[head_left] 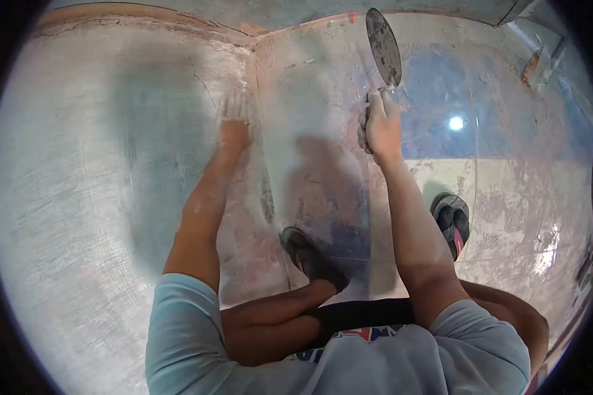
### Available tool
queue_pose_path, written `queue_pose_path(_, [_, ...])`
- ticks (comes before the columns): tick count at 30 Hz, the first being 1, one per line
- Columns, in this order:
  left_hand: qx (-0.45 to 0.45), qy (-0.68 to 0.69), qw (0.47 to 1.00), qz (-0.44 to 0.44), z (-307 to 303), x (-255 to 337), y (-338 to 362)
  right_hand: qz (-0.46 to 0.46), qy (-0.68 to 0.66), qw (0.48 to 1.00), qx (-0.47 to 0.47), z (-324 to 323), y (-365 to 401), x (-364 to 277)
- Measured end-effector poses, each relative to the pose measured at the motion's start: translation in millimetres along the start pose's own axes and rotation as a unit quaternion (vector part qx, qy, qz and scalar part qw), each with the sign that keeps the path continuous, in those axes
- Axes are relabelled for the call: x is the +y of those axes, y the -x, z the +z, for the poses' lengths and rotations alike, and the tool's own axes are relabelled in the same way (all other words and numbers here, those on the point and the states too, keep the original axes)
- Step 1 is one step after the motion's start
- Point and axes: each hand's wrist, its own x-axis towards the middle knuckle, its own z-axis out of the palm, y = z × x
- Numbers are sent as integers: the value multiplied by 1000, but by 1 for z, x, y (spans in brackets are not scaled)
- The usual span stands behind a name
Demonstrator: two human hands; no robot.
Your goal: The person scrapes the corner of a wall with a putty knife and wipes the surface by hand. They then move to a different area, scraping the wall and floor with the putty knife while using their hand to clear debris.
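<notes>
My left hand (235, 125) has its fingers stretched out, whitened with dust, against the lower part of the pale plastered wall (66, 164), close to where it meets the floor. In my right hand (382, 125) is the handle of a trowel (383, 47); the fingers wrap round it. The trowel's oval blade points away from me and is grey with dark specks. Most of the handle is hidden by the fingers.
The tiled floor (507, 197) is blue and cream with dusty smears. My feet in dark sandals (306, 253) stand on it, one near the wall's base, one further right. A brownish piece (532, 68) lies at upper right. Shadows fall ahead.
</notes>
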Motion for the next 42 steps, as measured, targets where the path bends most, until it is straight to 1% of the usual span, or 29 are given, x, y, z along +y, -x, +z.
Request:
queue_pose_path(1, [46, 13, 998, -30, -38, 10, 24, 2, 10, 1000, -3, 1, -1, 2])
queue_pose_path(2, [44, -181, 982, 34, -72, 19, 59, 4, 20, 1000, -6, 3, -1, 5])
queue_pose_path(3, [36, -178, 983, 30, -119, 28, 73, -94, 93, 991, -8, 6, -1, 11])
queue_pose_path(4, [-115, 40, 991, 47, -153, 33, 78, -194, 163, 967, -12, 8, -3, 12])
queue_pose_path(5, [-256, 258, 930, 60, -165, 34, 81, -121, 173, 976, -54, 12, 4, -1])
queue_pose_path(6, [-262, 265, 927, 50, -162, 31, 90, -138, 176, 972, -67, 20, 5, 3])
queue_pose_path(7, [-184, 340, 911, 142, -155, 29, 105, -155, 178, 968, -80, 28, 8, 5])
queue_pose_path(8, [-102, 407, 878, 229, -147, 31, 123, -105, 211, 965, -111, 34, 15, 6])
queue_pose_path(11, [-87, 365, 915, 150, -199, 47, 212, -110, 228, 966, -61, 68, 34, 27])
queue_pose_path(14, [-69, 355, 923, 132, -225, 71, 291, -19, 231, 962, -143, 77, 45, 20])
queue_pose_path(15, [-85, 405, 899, 143, -238, 73, 311, -11, 232, 959, -160, 78, 54, 10])
queue_pose_path(17, [-64, 492, 857, 138, -260, 75, 350, 94, 43, 968, -231, 82, 65, -15])
queue_pose_path(19, [-12, 594, 801, 79, -275, 74, 377, 93, 63, 971, -210, 101, 78, 26])
queue_pose_path(21, [45, 598, 800, -24, -293, 77, 397, 92, 86, 976, -180, 106, 90, 43])
queue_pose_path(22, [120, 554, 821, -64, -287, 86, 408, 75, 156, 971, -164, 100, 99, 44])
queue_pose_path(24, [137, 572, 804, -90, -281, 99, 430, 48, 227, 963, -138, 97, 111, 44])
queue_pose_path(26, [46, 587, 807, -48, -274, 100, 451, -61, 294, 917, -263, 95, 118, 41])
queue_pose_path(27, [-5, 585, 811, -11, -267, 95, 461, -70, 299, 917, -254, 100, 121, 34])
queue_pose_path(29, [7, 558, 830, -9, -254, 93, 480, -111, 240, 922, -283, 118, 134, 13])
queue_pose_path(30, [48, 535, 844, -9, -248, 92, 492, -58, 217, 931, -287, 129, 147, -3])
queue_pose_path(32, [133, 485, 864, -9, -239, 89, 511, -356, 304, 853, -231, 162, 174, 64])
queue_pose_path(33, [143, 483, 864, 0, -241, 83, 519, -362, 309, 851, -220, 179, 189, 68])
queue_pose_path(35, [92, 496, 862, -47, -245, 68, 533, -265, 179, 933, -168, 203, 223, 73])
queue_pose_path(36, [148, 514, 844, -27, -241, 64, 528, -269, 183, 933, -153, 201, 230, 65])
queue_pose_path(37, [154, 511, 846, -14, -230, 66, 527, -261, 197, 924, -197, 198, 239, 49])
queue_pose_path(38, [216, 566, 795, -16, -215, 71, 526, -251, 211, 913, -242, 200, 243, 42])
queue_pose_path(40, [169, 607, 776, 20, -197, 63, 538, -229, 189, 931, -213, 204, 242, 66])
queue_pose_path(41, [167, 611, 773, 27, -194, 56, 544, -175, 233, 919, -264, 196, 235, 74])
queue_pose_path(42, [93, 630, 769, 54, -197, 48, 546, -153, 265, 919, -247, 198, 228, 92])
